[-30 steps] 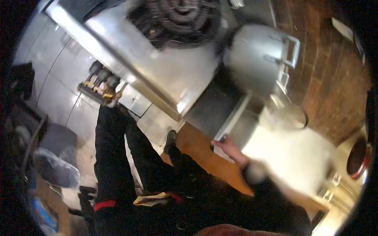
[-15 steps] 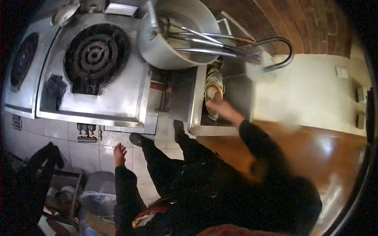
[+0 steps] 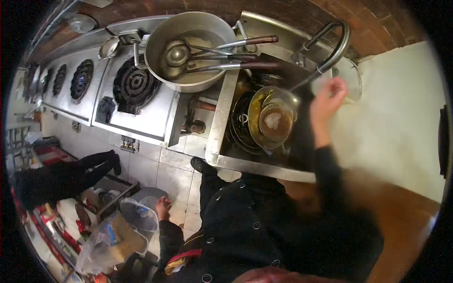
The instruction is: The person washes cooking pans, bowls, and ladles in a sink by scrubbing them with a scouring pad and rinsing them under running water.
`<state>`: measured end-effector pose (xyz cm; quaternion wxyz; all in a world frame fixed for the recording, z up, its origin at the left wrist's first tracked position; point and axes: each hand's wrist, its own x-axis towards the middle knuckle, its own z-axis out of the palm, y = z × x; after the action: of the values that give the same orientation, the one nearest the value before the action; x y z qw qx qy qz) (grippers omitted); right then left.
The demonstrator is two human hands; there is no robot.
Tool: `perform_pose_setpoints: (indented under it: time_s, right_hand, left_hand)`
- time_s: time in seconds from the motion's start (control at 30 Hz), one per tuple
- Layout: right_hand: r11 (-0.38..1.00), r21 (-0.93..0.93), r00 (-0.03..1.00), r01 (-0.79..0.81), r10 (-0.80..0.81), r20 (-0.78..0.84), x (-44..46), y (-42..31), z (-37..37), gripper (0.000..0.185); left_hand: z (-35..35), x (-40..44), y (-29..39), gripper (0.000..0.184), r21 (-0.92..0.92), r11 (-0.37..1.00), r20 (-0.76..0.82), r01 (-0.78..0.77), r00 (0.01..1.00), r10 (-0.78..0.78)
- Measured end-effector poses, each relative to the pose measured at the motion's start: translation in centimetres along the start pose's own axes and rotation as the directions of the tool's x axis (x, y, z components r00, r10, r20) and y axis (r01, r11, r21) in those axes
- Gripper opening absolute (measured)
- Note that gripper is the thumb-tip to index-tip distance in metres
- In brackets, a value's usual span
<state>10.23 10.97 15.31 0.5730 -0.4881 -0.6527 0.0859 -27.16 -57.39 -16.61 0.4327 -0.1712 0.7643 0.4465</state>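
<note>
My right hand [image 3: 326, 111] is raised over the right side of the sink, below the curved metal faucet [image 3: 348, 40] and near a pale round piece against the wall. Its fingers are loosely bent and slightly blurred, with nothing visible in them. In the sink [image 3: 264, 169] sit stacked pans, topped by a yellowish metal bowl [image 3: 256, 115]. Within that bowl is a smaller round vessel [image 3: 284, 123] holding brownish liquid with a pale patch. My left hand [image 3: 163, 207] hangs low at my side, fingers slightly curled, holding nothing visible.
A large pot [image 3: 196, 85] with several ladles stands left of the sink, their handles reaching over it. Stove burners [image 3: 137, 82] continue leftward. Behind my left hand are a plastic-lined bin [image 3: 113, 240] and another person's dark-clothed legs [image 3: 89, 165].
My right hand has left the vessel in the sink and moved up and right toward the faucet. My view has shifted, showing more of the sink and the stove row.
</note>
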Motion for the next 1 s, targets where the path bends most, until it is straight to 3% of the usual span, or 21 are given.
perform_pose_setpoints:
  time_s: [0.03,0.07,0.1,0.13,0.17,0.23,0.3,0.33,0.4,0.5,0.57,0.6,0.63,0.7,0.73,0.8,0.9,0.97,1.0]
  right_hand:
    - [0.978,0.185,0.980,-0.101,0.065,0.190,-1.1,-1.8,-0.4,0.024]
    - [0.985,0.157,0.918,-0.074,0.006,0.396,-1.4,-3.4,-0.3,0.014]
    - [0.983,0.181,0.815,0.017,-0.118,0.567,-0.8,-5.5,0.2,0.012]
    - [0.935,0.323,0.701,0.143,-0.327,0.634,0.0,-5.5,1.4,0.020]
    - [0.924,0.352,0.660,0.148,-0.357,0.661,0.4,-5.7,2.8,0.023]
    - [0.857,0.228,0.615,0.462,-0.494,0.614,2.1,-7.4,5.4,0.028]
    - [0.728,-0.015,0.354,0.686,-0.315,0.881,3.1,-7.3,8.4,0.031]
    - [0.724,-0.004,0.352,0.690,-0.331,0.875,3.2,-7.8,9.6,0.031]
    - [0.613,0.063,0.002,0.788,-0.104,0.995,2.7,-8.7,11.7,0.030]
    - [0.560,0.223,0.230,0.798,-0.625,0.746,-1.1,-7.4,13.7,0.015]
    - [0.638,0.255,0.112,0.727,-0.477,0.872,1.5,-10.3,12.6,0.018]
    - [0.725,0.216,0.006,0.654,-0.291,0.957,2.5,-10.3,14.1,0.025]
    - [0.772,0.317,0.053,0.551,-0.412,0.910,3.3,-9.8,15.3,0.027]
    - [0.989,-0.001,-0.093,0.150,0.016,0.996,5.8,-13.3,12.5,0.023]
    - [0.986,-0.007,-0.097,0.167,0.023,0.995,5.3,-12.9,12.6,0.023]
    - [0.957,-0.217,-0.127,-0.191,0.195,0.972,3.3,-11.3,13.9,0.027]
    - [0.913,-0.280,-0.128,-0.296,0.253,0.959,0.5,-11.9,13.3,0.029]
    - [0.917,-0.213,-0.051,-0.337,0.208,0.977,-1.0,-12.5,12.6,0.042]
    - [0.900,-0.251,-0.097,-0.355,0.231,0.968,-1.3,-13.1,12.4,0.045]
  left_hand:
    - [2.5,-3.0,-0.5,0.018,0.023,1.000,0.068,-0.018,0.998,0.017]
    - [5.3,-5.5,-1.2,0.020,0.029,0.999,0.047,0.026,0.999,-0.027]
    - [7.0,-6.3,-2.2,0.021,0.120,0.991,0.142,0.054,0.987,-0.071]
    - [10.1,-9.3,-1.3,0.030,0.200,0.977,0.189,0.070,0.976,-0.109]
    - [12.0,-10.1,-1.7,0.031,0.259,0.961,0.231,0.100,0.959,-0.162]
    - [14.7,-12.4,-1.4,0.029,0.289,0.956,0.335,0.046,0.931,-0.146]
    - [17.1,-14.3,-0.6,0.026,0.281,0.960,0.251,0.005,0.965,-0.078]
    - [17.8,-14.7,-0.3,0.022,0.290,0.956,0.178,-0.031,0.984,-0.023]
    - [17.7,-14.4,-0.5,0.021,0.218,0.975,0.160,-0.042,0.987,0.007]
    - [17.0,-13.9,-1.3,0.019,0.153,0.988,0.144,-0.029,0.990,0.006]
    - [16.4,-13.5,-2.2,0.019,0.186,0.982,0.099,0.012,0.995,-0.031]
    - [15.4,-12.7,-3.3,0.018,0.147,0.989,0.147,-0.006,0.989,-0.016]
    - [15.1,-12.7,-3.3,0.019,0.139,0.990,0.148,0.022,0.988,-0.043]
    - [14.3,-12.2,-3.7,0.021,0.103,0.993,0.152,0.059,0.986,-0.074]
    - [13.9,-12.1,-3.9,0.024,0.084,0.994,0.148,0.067,0.986,-0.079]
    - [13.2,-12.4,-3.7,0.025,0.079,0.994,0.154,0.073,0.984,-0.084]
    - [10.8,-10.9,-4.4,0.028,0.084,0.992,0.165,0.094,0.980,-0.107]
    - [9.3,-9.8,-4.3,0.028,0.117,0.985,0.161,0.124,0.977,-0.142]
    - [8.3,-8.9,-4.4,0.027,0.134,0.982,0.178,0.131,0.972,-0.154]
